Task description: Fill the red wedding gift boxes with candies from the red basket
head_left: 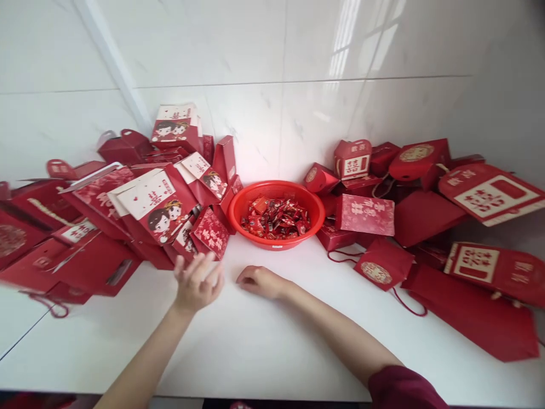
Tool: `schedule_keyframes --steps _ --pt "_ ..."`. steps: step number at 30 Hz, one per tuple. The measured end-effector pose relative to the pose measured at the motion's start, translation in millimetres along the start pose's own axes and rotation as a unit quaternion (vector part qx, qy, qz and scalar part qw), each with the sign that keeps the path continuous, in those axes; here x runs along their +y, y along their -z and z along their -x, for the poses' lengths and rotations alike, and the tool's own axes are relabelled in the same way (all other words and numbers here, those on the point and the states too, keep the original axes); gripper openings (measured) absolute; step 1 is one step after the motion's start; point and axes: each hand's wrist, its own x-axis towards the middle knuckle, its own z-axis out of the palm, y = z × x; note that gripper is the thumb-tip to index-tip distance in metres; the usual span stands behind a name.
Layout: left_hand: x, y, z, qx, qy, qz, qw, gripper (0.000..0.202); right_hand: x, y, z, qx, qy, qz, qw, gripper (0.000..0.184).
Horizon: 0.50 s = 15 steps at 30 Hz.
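Note:
My left hand [196, 281] is raised just above the white table [264, 341], fingers spread and slightly blurred, holding nothing, close to a small patterned red box [210, 233] at the edge of the left pile. My right hand [260, 281] rests on the table in front of a red plastic basket [276, 196], fingers curled under loosely, with nothing visible in it. The basket holds many red-wrapped candies [276, 218].
A heap of red gift boxes [145, 199], some with cartoon couples, fills the left side. Another pile of red boxes and bags [426, 210] with string handles covers the right. A glossy white tiled wall [272, 68] stands behind.

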Motion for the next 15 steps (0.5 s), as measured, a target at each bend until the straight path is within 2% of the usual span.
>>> schedule_keyframes --steps 3,6,7,9,11,13,15 --pt "54 -29.8 -9 -0.088 -0.15 0.096 0.98 0.027 -24 22 39 -0.009 -0.029 0.051 0.998 0.022" --pt "107 -47.3 -26 -0.155 -0.257 0.177 0.937 0.035 -58 48 106 -0.007 -0.083 0.086 0.993 0.024" --pt "122 -51.9 -31 -0.176 -0.275 0.199 0.924 0.037 -70 56 131 -0.032 -0.102 0.083 0.991 0.024" --pt "147 -61.2 -37 -0.221 -0.286 0.226 0.904 0.04 -91 69 181 -0.054 -0.161 0.032 0.985 0.023" --pt "164 -70.8 -37 -0.268 -0.279 0.236 0.891 0.045 -104 74 223 -0.046 -0.22 -0.004 0.974 0.022" --pt "171 -79.2 -35 -0.306 -0.274 0.238 0.88 0.051 -107 74 253 -0.039 -0.274 -0.026 0.961 0.021" --pt "171 -84.4 -32 -0.325 -0.27 0.239 0.874 0.054 -103 69 269 -0.041 -0.307 -0.044 0.95 0.021"
